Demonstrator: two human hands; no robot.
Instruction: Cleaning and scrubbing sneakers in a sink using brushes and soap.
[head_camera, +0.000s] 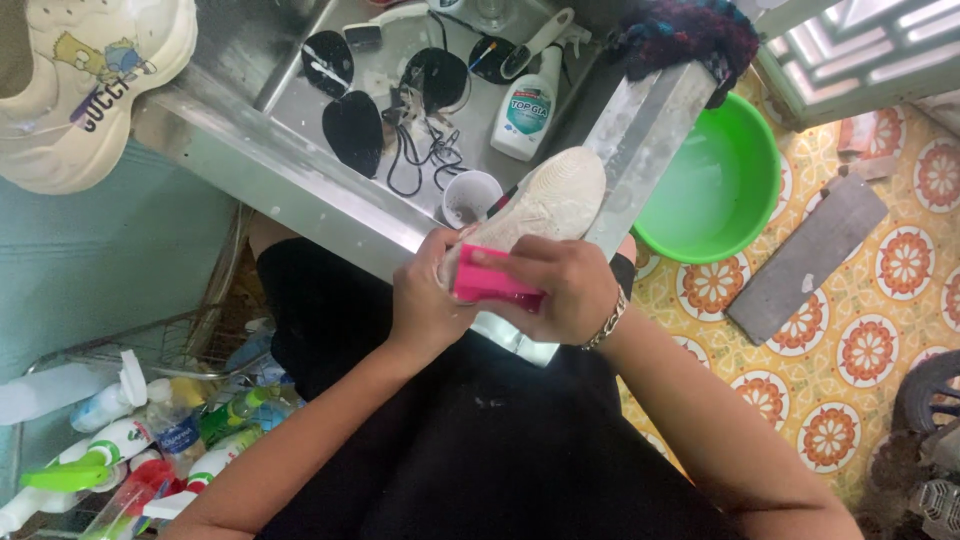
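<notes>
A white sneaker (550, 200) lies sole-up over the near edge of a metal sink tray (300, 180). My left hand (425, 300) grips the shoe's heel end from the left. My right hand (560, 290), with a bracelet at the wrist, holds a pink brush (490, 284) pressed against the heel of the shoe. Both hands touch the shoe above my lap, which is covered in black cloth.
In the tray lie black insoles (352, 130), black laces (420, 150), a small white cup (470, 195) and a white spray bottle (528, 105). A green basin (755, 190) stands on the patterned floor at right. Another cream shoe (90, 80) sits top left; several bottles (150, 430) fill a wire rack bottom left.
</notes>
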